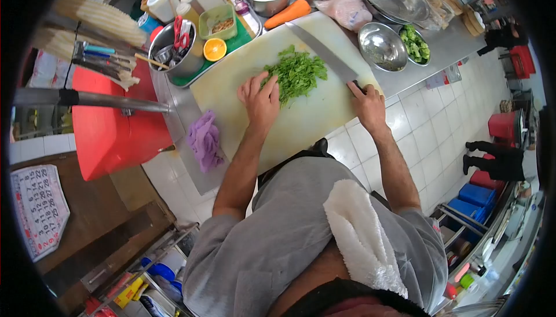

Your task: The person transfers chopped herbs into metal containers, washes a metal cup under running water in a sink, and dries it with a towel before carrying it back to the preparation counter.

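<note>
A pile of chopped green herbs [298,74] lies on the large pale cutting board [226,111]. My left hand [260,98] is at the pile's left edge, fingers bent and a little apart, touching the leaves. In my right hand [369,107], at the board's right edge, is the black handle of a large knife [324,50]. Its blade points away to the upper left, to the right of the herbs. A carrot [288,13] lies by the board's far edge, and a halved orange [215,49] sits at its upper left.
Metal bowls [382,46] and a bowl of cut greens [414,45] stand at the right, near a plastic bag [346,11]. A utensil pot [194,56] and squeeze bottles [163,4] are at the upper left. A purple cloth [205,141] lies left of the board. People stand far right.
</note>
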`<state>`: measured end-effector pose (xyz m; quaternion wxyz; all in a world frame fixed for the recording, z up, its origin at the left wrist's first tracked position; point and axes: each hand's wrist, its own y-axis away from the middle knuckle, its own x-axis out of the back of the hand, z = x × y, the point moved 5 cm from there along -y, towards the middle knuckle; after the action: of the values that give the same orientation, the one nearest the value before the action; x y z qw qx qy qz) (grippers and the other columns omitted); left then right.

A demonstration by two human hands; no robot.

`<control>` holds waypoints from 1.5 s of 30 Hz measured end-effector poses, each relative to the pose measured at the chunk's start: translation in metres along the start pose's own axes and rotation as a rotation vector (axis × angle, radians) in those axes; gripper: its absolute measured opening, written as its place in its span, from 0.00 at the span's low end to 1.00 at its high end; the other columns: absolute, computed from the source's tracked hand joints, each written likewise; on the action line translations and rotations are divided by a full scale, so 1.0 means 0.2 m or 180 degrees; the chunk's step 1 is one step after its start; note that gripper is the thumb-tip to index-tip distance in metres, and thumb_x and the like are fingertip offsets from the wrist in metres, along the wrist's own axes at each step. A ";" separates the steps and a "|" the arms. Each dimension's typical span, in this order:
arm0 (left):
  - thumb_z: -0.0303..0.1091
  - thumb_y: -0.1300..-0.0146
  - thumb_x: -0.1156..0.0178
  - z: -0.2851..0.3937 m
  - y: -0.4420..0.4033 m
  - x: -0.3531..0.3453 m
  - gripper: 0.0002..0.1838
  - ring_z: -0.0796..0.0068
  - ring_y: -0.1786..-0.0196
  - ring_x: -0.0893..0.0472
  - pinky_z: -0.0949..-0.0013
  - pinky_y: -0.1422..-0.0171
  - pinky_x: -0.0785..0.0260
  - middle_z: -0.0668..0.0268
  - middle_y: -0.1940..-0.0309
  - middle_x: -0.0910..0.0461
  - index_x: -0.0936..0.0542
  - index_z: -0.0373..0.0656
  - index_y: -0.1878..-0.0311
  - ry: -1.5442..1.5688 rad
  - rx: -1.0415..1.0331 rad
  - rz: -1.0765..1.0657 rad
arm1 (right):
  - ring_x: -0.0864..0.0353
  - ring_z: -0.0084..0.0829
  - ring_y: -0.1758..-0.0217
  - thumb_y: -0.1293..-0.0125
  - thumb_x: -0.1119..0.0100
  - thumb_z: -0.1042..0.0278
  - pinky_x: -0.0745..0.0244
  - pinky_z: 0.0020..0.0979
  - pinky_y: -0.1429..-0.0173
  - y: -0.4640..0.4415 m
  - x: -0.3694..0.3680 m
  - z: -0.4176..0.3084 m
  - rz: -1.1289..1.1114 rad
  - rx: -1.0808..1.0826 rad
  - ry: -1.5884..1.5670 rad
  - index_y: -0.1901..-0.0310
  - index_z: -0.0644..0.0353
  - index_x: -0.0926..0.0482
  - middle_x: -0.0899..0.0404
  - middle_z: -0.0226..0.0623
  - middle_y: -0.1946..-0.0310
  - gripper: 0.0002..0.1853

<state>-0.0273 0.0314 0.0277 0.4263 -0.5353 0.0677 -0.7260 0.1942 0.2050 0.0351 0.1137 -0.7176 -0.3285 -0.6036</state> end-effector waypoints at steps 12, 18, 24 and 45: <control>0.31 0.42 0.41 0.04 -0.02 0.06 0.14 0.67 0.51 0.26 0.54 0.37 0.47 0.68 0.55 0.23 0.21 0.46 0.51 0.0249 -0.0410 -0.0233 | 0.23 0.30 0.68 0.39 0.39 0.72 0.28 0.29 0.62 0.57 0.74 -0.35 -0.1277 0.3487 -0.3642 0.58 0.64 0.19 0.22 0.36 0.71 0.09; 0.29 0.44 0.38 0.02 0.00 0.02 0.12 0.65 0.50 0.26 0.61 0.41 0.41 0.64 0.54 0.22 0.20 0.43 0.55 0.0318 -0.0216 -0.0403 | 0.24 0.37 0.65 0.33 0.47 0.70 0.29 0.34 0.60 0.70 1.08 -0.42 -0.0587 0.4053 -0.5975 0.61 0.67 0.22 0.21 0.43 0.68 0.09; 0.29 0.43 0.39 0.06 -0.03 0.08 0.14 0.61 0.47 0.29 0.59 0.39 0.40 0.61 0.53 0.23 0.20 0.43 0.53 0.0426 0.0036 -0.0612 | 0.25 0.46 0.67 0.30 0.51 0.66 0.28 0.40 0.63 0.87 1.10 -0.69 -0.1188 0.4586 -0.6857 0.66 0.63 0.22 0.20 0.46 0.69 0.12; 0.24 0.42 0.41 -0.05 0.01 0.13 0.14 0.67 0.55 0.23 0.67 0.48 0.31 0.58 0.56 0.23 0.22 0.34 0.52 0.0772 0.0359 -0.0466 | 0.25 0.19 0.69 0.39 0.51 0.75 0.30 0.20 0.65 0.56 0.89 -0.20 0.0492 0.1865 -0.6859 0.62 0.61 0.30 0.24 0.32 0.67 0.04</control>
<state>-0.0367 0.0092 0.0417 0.3903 -0.4224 0.0386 -0.8172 0.2408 0.1581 0.2387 -0.0284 -0.8296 -0.3394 0.4426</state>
